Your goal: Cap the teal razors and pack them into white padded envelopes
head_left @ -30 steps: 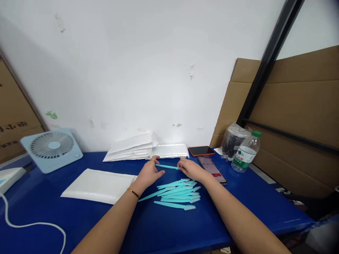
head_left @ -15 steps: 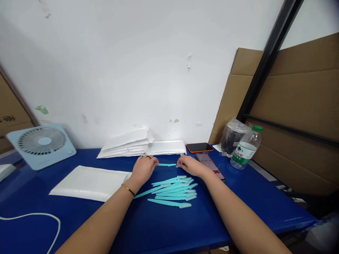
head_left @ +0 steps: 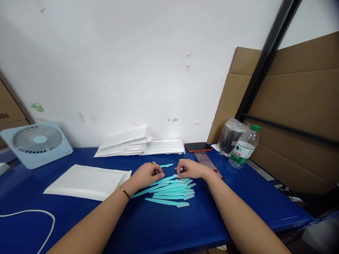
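Note:
My left hand [head_left: 146, 174] is curled on the blue table [head_left: 169, 225], pinching one teal plastic stick [head_left: 166, 165] whose free end points right. My right hand [head_left: 190, 169] is closed just to the right of that end, apart from it, with a small pale piece showing at its fingertips that I cannot make out. Just in front of both hands lies a pile of several teal sticks with pale tips [head_left: 172, 189].
A flat white padded envelope [head_left: 87, 181] lies to the left, and a stack of them [head_left: 132, 144] rests against the wall. Two phones [head_left: 208, 163], a water bottle [head_left: 243, 148] and a plastic bag [head_left: 230, 135] are at the right. A small fan [head_left: 37, 143] and a white cable [head_left: 39, 215] are at the left.
Both hands held one teal stick between them; now only the left hand has it and the right hand has come off its end. The view has drifted slightly.

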### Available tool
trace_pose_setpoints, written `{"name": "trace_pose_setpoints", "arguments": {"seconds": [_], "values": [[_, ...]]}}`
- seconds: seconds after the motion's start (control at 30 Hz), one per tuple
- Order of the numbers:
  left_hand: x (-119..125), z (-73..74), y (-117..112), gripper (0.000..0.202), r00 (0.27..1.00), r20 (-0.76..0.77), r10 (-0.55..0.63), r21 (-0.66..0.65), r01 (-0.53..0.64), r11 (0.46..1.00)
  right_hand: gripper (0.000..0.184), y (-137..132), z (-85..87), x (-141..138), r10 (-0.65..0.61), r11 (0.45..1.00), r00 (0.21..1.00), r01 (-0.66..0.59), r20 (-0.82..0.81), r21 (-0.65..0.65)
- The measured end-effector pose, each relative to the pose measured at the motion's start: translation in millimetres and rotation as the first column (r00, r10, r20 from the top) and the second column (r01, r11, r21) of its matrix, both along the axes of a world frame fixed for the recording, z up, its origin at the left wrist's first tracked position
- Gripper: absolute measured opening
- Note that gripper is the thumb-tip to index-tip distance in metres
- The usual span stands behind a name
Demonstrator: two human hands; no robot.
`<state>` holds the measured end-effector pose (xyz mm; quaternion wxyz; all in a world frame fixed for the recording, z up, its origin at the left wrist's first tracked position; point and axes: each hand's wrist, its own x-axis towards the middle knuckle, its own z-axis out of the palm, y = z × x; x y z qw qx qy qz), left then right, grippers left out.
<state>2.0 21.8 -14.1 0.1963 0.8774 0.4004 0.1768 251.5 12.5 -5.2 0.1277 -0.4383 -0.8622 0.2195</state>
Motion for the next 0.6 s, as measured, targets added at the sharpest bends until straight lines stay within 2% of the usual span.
{"name": "trace_pose_setpoints", "arguments": {"seconds": [0.1, 0.17, 0.3, 0.4, 0.47, 0.6], "values": [[2.5, -0.7, -1.8, 0.024, 0.999, -0.036, -0.030, -0.035, 0.029, 0.999, 0.016, 1.3, -4.8, -5.6, -0.022, 0.999, 0.999, 0.024, -0.036, 0.033], [1.4, -1.3, 1.3, 0.020, 0.997, -0.077, 0.010, -0.006, -0.011, 1.000, 0.015, 4.2, -7.7, -5.5, -0.051, 0.997, 0.997, 0.055, -0.060, 0.061], [-6.8, 1.3, 10.8, 0.017, 0.986, -0.112, 0.124, 0.136, -0.108, 0.985, 0.012, 11.4, -10.5, 2.8, -0.166, 0.982, 0.984, 0.171, -0.064, 0.083], [-11.2, 5.9, 11.7, 0.015, 0.981, -0.069, 0.179, 0.135, -0.169, 0.976, 0.015, 12.0, -8.2, 8.7, -0.221, 0.973, 0.970, 0.227, -0.104, 0.048], [-10.2, 8.8, 6.8, 0.020, 0.988, -0.025, 0.151, 0.103, -0.148, 0.984, 0.020, 8.3, -4.3, 8.9, -0.195, 0.979, 0.970, 0.202, -0.147, 0.033], [-2.3, 9.7, -8.2, 0.024, 0.998, -0.047, -0.051, 0.016, 0.052, 0.999, 0.026, -3.4, 5.4, 0.9, -0.034, 0.999, 0.997, 0.031, -0.074, -0.039]]}}
